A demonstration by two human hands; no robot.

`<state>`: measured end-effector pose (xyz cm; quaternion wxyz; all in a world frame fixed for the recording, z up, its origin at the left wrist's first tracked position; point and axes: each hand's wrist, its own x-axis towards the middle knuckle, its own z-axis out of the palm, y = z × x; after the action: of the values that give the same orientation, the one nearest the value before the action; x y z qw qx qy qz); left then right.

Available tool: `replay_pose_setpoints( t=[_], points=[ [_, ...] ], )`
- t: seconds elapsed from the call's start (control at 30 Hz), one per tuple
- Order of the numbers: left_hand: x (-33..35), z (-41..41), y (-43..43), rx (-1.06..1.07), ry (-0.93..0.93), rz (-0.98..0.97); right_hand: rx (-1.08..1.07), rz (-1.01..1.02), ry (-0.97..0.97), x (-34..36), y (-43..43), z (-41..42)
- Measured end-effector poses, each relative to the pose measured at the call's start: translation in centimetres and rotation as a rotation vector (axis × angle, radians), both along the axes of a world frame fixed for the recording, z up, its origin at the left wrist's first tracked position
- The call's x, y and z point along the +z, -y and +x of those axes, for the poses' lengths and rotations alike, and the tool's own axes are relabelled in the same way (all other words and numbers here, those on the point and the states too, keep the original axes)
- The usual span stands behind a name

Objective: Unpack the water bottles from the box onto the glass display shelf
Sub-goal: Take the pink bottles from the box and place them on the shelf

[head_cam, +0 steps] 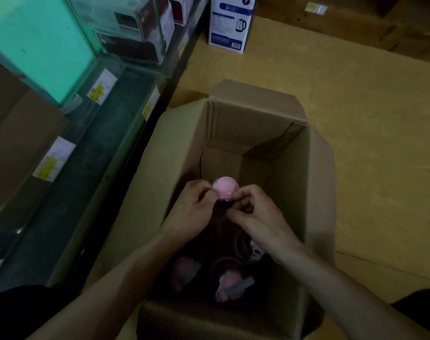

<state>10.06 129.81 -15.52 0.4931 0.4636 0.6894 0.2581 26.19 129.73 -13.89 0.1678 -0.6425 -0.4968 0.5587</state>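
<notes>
In the head view, your left hand (194, 207) and right hand (254, 213) each pinch the pink bottle (225, 185) in a closed grip, between the raised flaps of the open box (297, 182). More bottles (230, 285) lie lower in the box under your wrists. The glass display shelf (93, 153) runs just beside its left flap, and bare floor (380, 143) opens rightward.

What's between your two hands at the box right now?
A pink bottle, gripped by the left hand and right hand over the open cardboard box; the head view shows it.
</notes>
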Motion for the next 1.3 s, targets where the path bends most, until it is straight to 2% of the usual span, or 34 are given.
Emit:
replay_pose_setpoints(
  t=[0.17, 0.27, 0.37, 0.53, 0.7, 0.87, 1.1, 1.3],
  points=[
    [1.1, -0.2, -0.4, 0.159, 0.268, 0.0, 0.063, 0.041, 0.19, -0.4, -1.0, 0.7],
    [1.7, -0.4, -0.9, 0.194, 0.338, 0.016, 0.177, 0.028, 0.247, -0.4, -1.3, 1.0],
    [2.0, -0.6, -1.2, 0.227, 0.379, 0.024, 0.213, -0.006, 0.06, 0.0, -1.0, 1.3],
    [2.4, -1.2, -1.1, 0.21, 0.416, 0.043, 0.123, -0.052, -0.211, 1.2, -0.1, 1.2],
    [2.5, -1.4, -1.0, 0.176, 0.295, 0.239, 0.026, -0.128, -0.424, 2.2, 0.5, 0.8],
    [3.7, -0.9, -0.2, 0.106, 0.229, 0.318, -0.012, -0.174, -0.529, 2.5, 0.9, 0.7],
    [4.5, -0.3, 1.3, 0.038, 0.416, 0.097, -0.023, -0.187, -0.543, 2.2, 0.9, 1.6],
    [4.3, 0.0, 1.0, 0.095, 0.542, -0.025, -0.034, -0.22, -0.551, 2.0, 0.7, 1.8]
  ],
)
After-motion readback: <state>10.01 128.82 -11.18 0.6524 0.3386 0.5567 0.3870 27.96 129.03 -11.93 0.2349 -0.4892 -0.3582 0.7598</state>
